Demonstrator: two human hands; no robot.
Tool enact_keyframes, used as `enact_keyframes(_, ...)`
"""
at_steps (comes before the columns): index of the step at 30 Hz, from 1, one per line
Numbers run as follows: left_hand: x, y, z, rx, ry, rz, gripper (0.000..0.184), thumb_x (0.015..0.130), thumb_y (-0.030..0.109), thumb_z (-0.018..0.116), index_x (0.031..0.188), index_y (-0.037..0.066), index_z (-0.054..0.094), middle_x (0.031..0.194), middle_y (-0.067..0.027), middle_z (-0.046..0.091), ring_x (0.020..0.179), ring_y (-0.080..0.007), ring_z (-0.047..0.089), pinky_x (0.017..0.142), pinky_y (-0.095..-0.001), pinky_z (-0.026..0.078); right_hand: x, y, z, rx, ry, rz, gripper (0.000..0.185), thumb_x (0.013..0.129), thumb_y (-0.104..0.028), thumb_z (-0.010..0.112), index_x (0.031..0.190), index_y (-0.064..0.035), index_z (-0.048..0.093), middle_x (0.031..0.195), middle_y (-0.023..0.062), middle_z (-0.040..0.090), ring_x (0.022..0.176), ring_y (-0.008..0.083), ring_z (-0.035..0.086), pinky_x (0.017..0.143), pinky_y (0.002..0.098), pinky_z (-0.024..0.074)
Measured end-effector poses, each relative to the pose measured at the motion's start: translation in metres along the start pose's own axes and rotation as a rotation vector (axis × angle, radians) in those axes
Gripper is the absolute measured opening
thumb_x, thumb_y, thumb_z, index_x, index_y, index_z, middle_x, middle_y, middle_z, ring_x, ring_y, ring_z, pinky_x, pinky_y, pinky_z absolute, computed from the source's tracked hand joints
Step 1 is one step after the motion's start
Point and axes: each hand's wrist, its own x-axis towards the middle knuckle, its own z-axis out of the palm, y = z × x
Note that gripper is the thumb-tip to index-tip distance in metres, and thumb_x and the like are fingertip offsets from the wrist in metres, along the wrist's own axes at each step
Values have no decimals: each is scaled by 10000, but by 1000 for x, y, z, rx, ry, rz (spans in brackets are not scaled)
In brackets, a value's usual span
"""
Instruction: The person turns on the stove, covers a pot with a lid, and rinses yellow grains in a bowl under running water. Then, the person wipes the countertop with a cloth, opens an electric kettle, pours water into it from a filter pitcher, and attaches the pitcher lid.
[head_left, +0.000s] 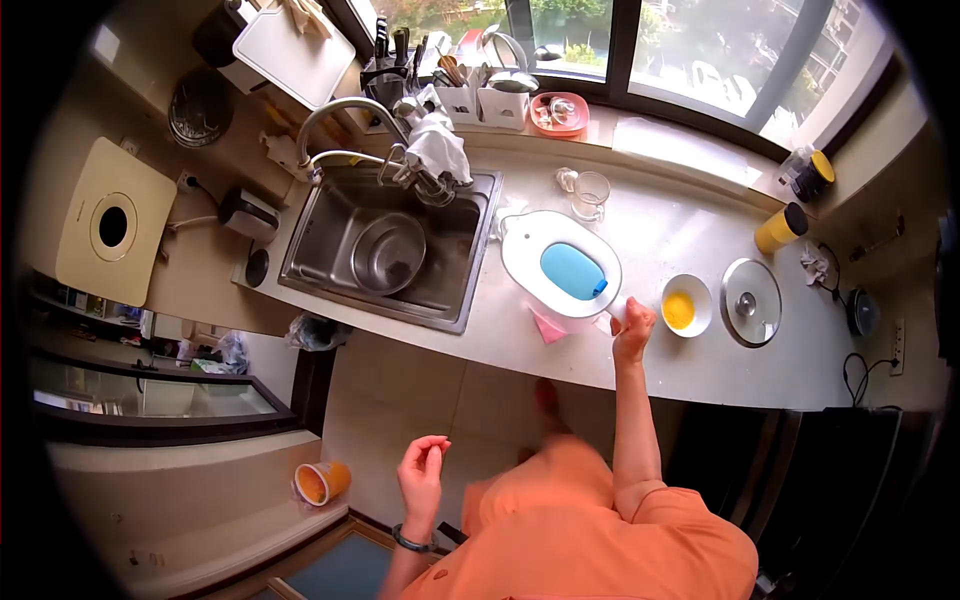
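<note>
My left hand (421,478) is raised above the floor, away from the counter, its fingers curled in towards the thumb with nothing visible in them. At the counter's front edge, my right hand (633,332) is closed beside the lower right rim of a white oval container (520,262); whatever its fingers grip is hidden. A blue oval area (572,271) shows inside the container. Pink cloth or paper (547,326) pokes out below it. Right of my right hand stands a white bowl (704,304) holding something yellow (679,310).
A steel sink (457,262) with a metal bowl (364,256) is at the left. Behind the container stands a glass mug (591,193). A glass lid (768,303) and a yellow container (777,232) are at the right. An orange bucket (322,484) is lower left.
</note>
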Motion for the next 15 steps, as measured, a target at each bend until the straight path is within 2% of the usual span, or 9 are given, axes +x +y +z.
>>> enact_keyframes(4,26,10,12,-6,-49,-26,150,934,15,489,1012,-10,614,953,-47,632,905,-107,589,835,-236,470,14,6,9,-14,33,-62,422,868,-273,523,501,-89,422,454,6,411,362,102,382,360,253,245)
enact_keyframes(6,38,15,20,0,-83,-33,156,934,9,490,1021,-18,616,955,-47,635,907,-102,590,831,-230,469,16,12,9,-8,55,-34,460,855,-293,515,475,-40,456,441,31,444,390,97,396,393,257,269)
enact_keyframes(7,44,19,25,15,-114,-41,155,935,12,492,1023,-15,617,955,-46,636,907,-102,592,821,-228,468,18,15,9,-25,24,-112,465,885,-281,496,478,-71,417,432,25,415,345,107,375,357,260,241)
enact_keyframes(8,49,22,30,29,-142,-49,155,936,15,494,1024,-12,618,956,-45,638,906,-101,594,811,-226,466,18,17,10,-48,59,-97,475,891,-268,482,467,-74,390,412,28,395,329,107,355,354,261,229)
enact_keyframes(10,60,24,39,14,-167,-37,154,938,22,499,1028,-10,620,958,-46,641,896,-98,596,786,-225,465,16,15,0,-138,-30,-32,437,900,-264,461,522,-47,461,476,32,457,412,118,427,415,265,297)
enact_keyframes(11,66,21,41,-15,-215,-20,154,938,23,501,1030,-11,620,961,-49,643,895,-99,599,794,-226,468,16,13,-3,-139,-40,-32,437,900,-264,461,522,-47,461,476,32,457,412,118,427,415,265,297)
enact_keyframes(13,76,20,45,-56,-278,37,153,937,27,505,1028,-15,620,968,-54,646,905,-106,608,820,-234,479,13,8,-4,-296,-11,-154,377,900,-288,480,685,8,571,657,38,570,593,106,497,545,243,354)
enact_keyframes(14,81,20,45,-69,-296,50,152,936,29,508,1026,-15,622,972,-53,648,919,-111,612,838,-242,485,7,-13,2,-311,13,-137,332,914,-279,452,836,16,582,808,50,583,740,132,512,670,259,385)
enact_keyframes(15,86,19,43,-67,-302,65,151,934,30,510,1024,-14,623,978,-52,648,920,-113,614,834,-243,486,4,-12,-4,-431,92,-309,294,910,-257,446,870,4,575,825,75,561,772,166,513,717,289,408)
